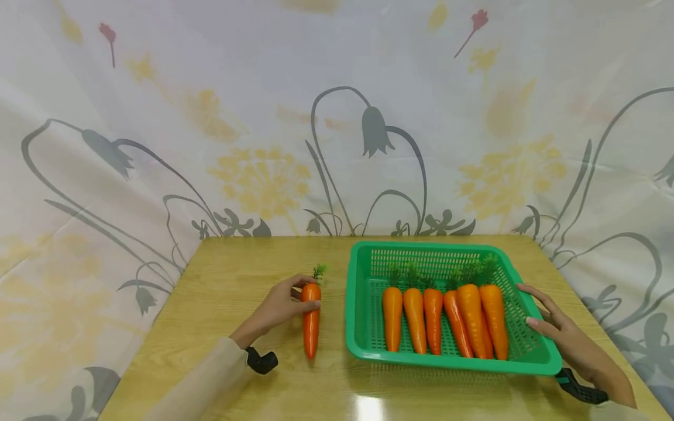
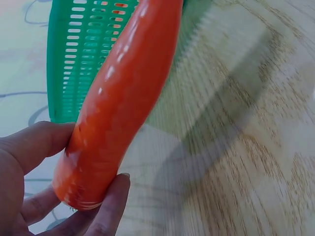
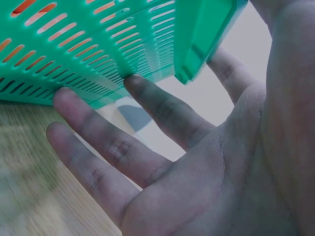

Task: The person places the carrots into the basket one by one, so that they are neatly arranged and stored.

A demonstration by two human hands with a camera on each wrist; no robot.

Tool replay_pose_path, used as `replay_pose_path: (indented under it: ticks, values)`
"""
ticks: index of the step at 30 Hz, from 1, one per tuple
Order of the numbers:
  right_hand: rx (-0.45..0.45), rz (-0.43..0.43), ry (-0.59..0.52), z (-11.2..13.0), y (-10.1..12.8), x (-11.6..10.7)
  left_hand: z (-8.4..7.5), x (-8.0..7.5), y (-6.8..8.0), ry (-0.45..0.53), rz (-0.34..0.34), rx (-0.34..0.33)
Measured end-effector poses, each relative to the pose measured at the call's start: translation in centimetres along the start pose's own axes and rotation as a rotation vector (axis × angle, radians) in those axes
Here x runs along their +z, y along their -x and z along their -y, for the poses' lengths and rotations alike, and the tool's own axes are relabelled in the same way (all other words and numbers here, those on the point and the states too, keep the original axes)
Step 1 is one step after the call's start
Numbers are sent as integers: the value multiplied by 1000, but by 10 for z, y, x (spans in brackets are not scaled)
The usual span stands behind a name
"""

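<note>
My left hand (image 1: 281,304) pinches an orange carrot (image 1: 311,324) near its leafy top, the thumb on one side and fingers on the other. The carrot points tip-down toward the near edge in the head view, left of a green plastic basket (image 1: 354,304). In the left wrist view the carrot (image 2: 123,83) casts a shadow on the wood. My right hand (image 1: 571,339) holds the basket's right side, thumb over the rim. The right wrist view has fairly straight fingers (image 3: 162,108) against the slotted outer wall. Several carrots (image 1: 468,313) lie side by side in the basket, leaves toward the back.
A light wooden table (image 1: 242,263) carries the basket. Behind it and along both sides hangs a pale cloth (image 1: 253,70) with grey and yellow flower prints. Black straps (image 1: 261,359) are on both wrists.
</note>
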State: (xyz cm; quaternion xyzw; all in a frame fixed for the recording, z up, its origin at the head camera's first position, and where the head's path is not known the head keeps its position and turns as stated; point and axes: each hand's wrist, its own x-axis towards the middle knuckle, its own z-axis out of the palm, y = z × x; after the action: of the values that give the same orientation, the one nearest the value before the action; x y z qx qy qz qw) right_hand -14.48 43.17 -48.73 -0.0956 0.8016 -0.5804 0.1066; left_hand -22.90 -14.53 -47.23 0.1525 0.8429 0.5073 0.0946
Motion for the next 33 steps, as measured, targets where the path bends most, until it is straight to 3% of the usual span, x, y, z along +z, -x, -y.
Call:
replay_pose_path:
  ticks: [7,15,33]
  values:
    - [6,7,-31,-1,2,2,-2,-7,7,53,-5,-6]
    - [-5,2,-18,-1,-1,0,-9,-13,8,37,-48,9]
    - [14,-2,14,-2,-1,-1,-21,-17,7,46,-54,37]
